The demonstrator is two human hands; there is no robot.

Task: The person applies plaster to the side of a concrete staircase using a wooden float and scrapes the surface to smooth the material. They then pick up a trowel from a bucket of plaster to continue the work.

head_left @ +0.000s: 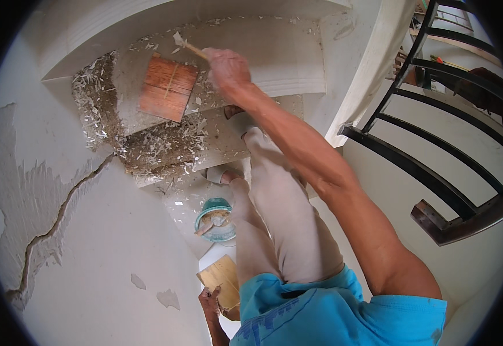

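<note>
My right hand point(229, 70) is raised over the upper step, closed on a wooden-handled scraper point(195, 49) with a pale, smeared tip. Just left of it, a reddish wooden board point(168, 87) lies on the step among pale chips and dust. Down at the lower edge, my left hand point(210, 299) grips a light wooden board point(219, 275). A teal bucket point(214, 233) holding pale material and a tool stands beside my left leg.
My feet are on the debris-strewn stairs point(280, 63). At the left is a wall point(90, 242) with a long jagged crack and peeled patches. A black metal ladder-like railing point(436, 161) runs along the right, with cluttered items beyond it at upper right.
</note>
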